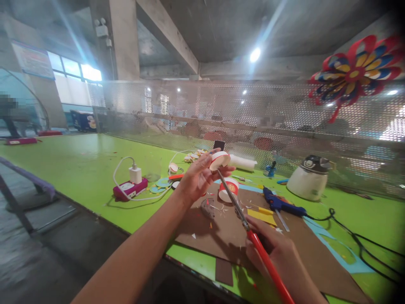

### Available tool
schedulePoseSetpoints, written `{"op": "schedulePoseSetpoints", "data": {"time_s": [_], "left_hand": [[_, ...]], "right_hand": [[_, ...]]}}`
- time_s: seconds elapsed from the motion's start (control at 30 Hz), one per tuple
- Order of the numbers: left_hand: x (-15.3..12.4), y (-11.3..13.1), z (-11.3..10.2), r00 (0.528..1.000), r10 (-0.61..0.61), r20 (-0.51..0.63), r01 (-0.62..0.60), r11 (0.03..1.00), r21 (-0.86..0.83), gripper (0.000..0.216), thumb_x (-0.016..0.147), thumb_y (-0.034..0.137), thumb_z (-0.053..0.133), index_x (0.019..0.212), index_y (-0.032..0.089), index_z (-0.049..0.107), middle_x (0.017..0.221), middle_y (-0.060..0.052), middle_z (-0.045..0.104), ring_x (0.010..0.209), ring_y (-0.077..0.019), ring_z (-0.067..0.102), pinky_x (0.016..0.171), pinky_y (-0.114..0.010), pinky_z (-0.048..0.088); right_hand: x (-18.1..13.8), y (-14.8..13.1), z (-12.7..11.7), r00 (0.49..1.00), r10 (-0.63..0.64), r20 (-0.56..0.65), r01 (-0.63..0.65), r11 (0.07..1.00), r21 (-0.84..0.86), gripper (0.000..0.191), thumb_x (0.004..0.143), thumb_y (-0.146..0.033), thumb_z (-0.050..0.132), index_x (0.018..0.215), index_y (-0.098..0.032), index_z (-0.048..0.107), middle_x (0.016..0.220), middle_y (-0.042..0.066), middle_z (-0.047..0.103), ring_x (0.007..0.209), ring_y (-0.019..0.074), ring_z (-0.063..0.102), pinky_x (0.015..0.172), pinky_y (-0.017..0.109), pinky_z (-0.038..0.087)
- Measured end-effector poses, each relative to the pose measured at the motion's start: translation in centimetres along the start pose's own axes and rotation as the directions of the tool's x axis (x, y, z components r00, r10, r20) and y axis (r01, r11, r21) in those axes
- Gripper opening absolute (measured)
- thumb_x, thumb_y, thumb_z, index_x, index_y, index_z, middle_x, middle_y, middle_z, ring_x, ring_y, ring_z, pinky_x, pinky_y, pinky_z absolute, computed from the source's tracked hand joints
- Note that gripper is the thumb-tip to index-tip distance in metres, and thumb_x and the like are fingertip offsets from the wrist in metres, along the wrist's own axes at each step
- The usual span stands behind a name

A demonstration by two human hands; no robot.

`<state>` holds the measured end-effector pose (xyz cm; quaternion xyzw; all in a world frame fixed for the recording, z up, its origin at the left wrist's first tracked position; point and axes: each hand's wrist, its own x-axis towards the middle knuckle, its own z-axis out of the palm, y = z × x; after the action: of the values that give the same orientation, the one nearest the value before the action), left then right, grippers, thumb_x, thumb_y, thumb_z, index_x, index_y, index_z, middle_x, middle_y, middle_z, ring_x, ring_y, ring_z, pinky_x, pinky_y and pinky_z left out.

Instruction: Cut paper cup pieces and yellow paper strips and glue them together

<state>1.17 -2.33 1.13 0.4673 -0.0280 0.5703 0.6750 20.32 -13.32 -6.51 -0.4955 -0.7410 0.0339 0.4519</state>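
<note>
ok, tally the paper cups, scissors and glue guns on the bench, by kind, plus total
paper cups: 2, one in the left hand at, one standing on the brown board at
scissors: 1, red-handled, in the right hand
glue gun: 1, blue
total: 4

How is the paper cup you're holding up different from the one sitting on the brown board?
The held cup is up in the air, tilted, pinched in the left hand, with the tip of the red-handled scissors at it; the cup on the board rests free on the brown cardboard, touched by nothing. The held one shows mostly white; the other shows a red printed band. Both are small red-and-white paper cups.
</note>
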Motion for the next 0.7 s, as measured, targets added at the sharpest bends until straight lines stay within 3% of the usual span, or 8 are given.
{"op": "schedulePoseSetpoints", "data": {"time_s": [0.13, 0.7], "left_hand": [[-0.02, 0.01, 0.16, 1.000, 0.005, -0.005, -0.005, 1.000, -0.001, 0.052, 0.081, 0.030, 0.067, 0.128, 0.014, 0.054, 0.103, -0.014, 0.069, 0.097, -0.0318, 0.068, 0.084, -0.038, 0.053], [-0.04, -0.16, 0.24, 1.000, 0.003, -0.009, -0.003, 1.000, -0.019, 0.050, 0.082, 0.029, 0.065, 0.128, 0.014, 0.053, 0.104, -0.014, 0.067, 0.097, -0.0316, 0.068, 0.083, -0.037, 0.054]], "right_hand": [[0.14, -0.49, -0.23, 1.000, 0.019, 0.012, -0.019, 0.999, 0.037, 0.044, 0.073, -0.024, 0.049, 0.112, -0.018, 0.068, 0.057, -0.002, 0.058, 0.045, 0.0151, 0.052, 0.044, 0.023, 0.044], [0.46, -0.60, -0.35, 0.998, -0.057, -0.020, 0.057, 0.998, -0.004, 0.040, 0.072, -0.021, 0.051, 0.107, -0.018, 0.070, 0.063, 0.000, 0.064, 0.052, 0.0170, 0.058, 0.054, 0.026, 0.049]]}}
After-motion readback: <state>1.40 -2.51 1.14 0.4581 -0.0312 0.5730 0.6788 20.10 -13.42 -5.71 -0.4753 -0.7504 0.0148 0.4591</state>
